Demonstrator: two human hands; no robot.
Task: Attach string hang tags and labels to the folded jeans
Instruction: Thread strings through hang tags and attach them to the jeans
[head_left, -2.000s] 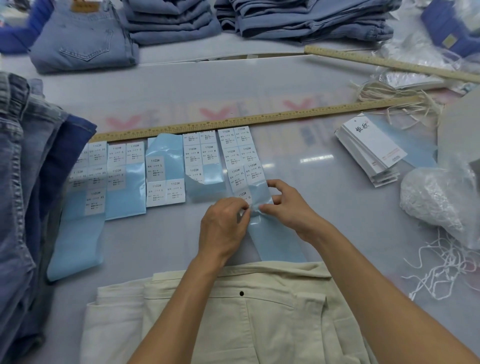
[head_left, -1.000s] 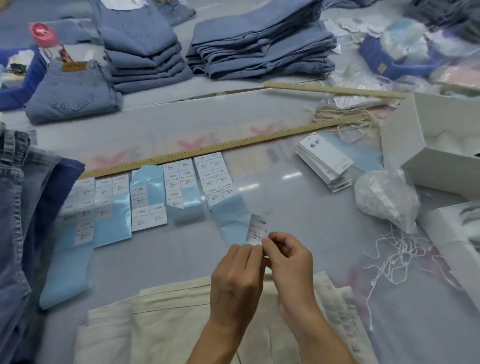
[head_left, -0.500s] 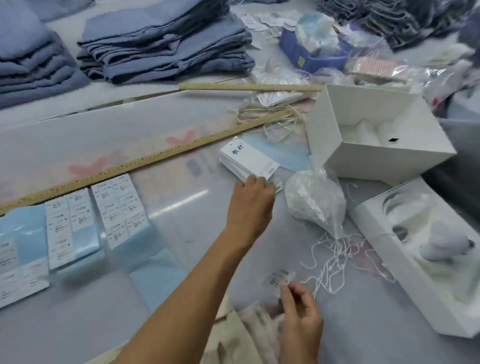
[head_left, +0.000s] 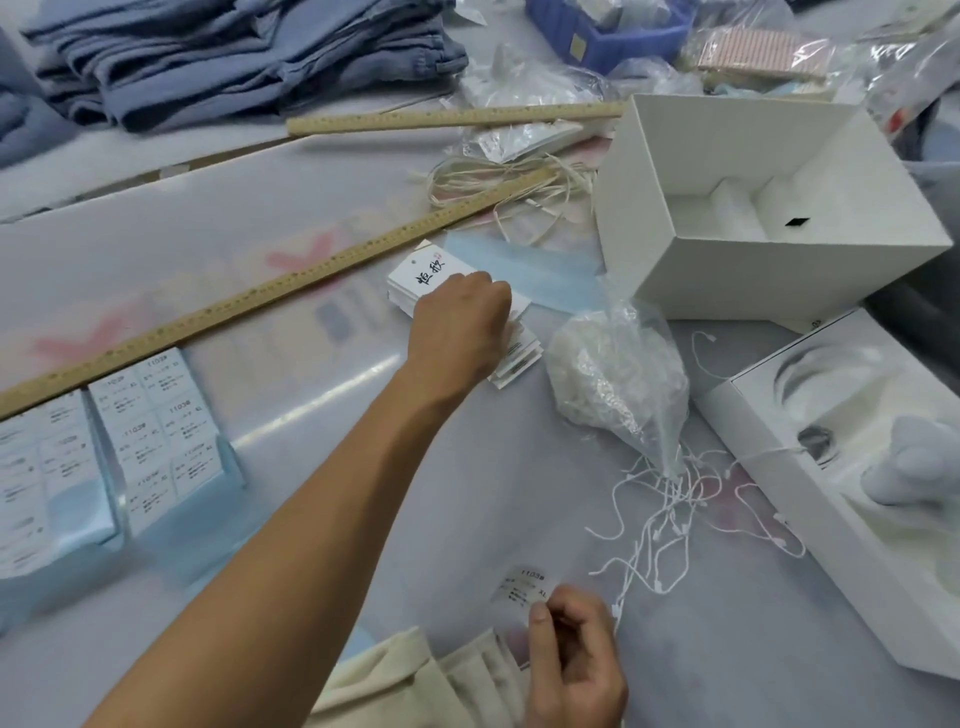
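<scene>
My left hand (head_left: 462, 325) reaches across the table and rests on a stack of white hang tags (head_left: 426, 273) with black characters. Its fingers curl over the stack's right edge and hide the fingertips. My right hand (head_left: 571, 660) pinches a small printed size label (head_left: 524, 587) between thumb and forefinger, just above the folded cream jeans (head_left: 415, 680) at the bottom edge. Label sheets on blue backing (head_left: 156, 431) lie at the left. Loose white tag strings (head_left: 670, 519) spill from a clear bag of strings (head_left: 618, 379) to the right of my hands.
A long wooden ruler (head_left: 260, 306) runs diagonally behind the label sheets, a second ruler (head_left: 452, 117) further back. An open white box (head_left: 753, 208) and a white tray with moulded inserts (head_left: 857, 467) stand at the right. Stacks of blue jeans (head_left: 234, 52) fill the back.
My right hand carried the peeled label away from the sheets and now holds it alone. My left hand let go and reached out to the hang tag stack. The view swung right.
</scene>
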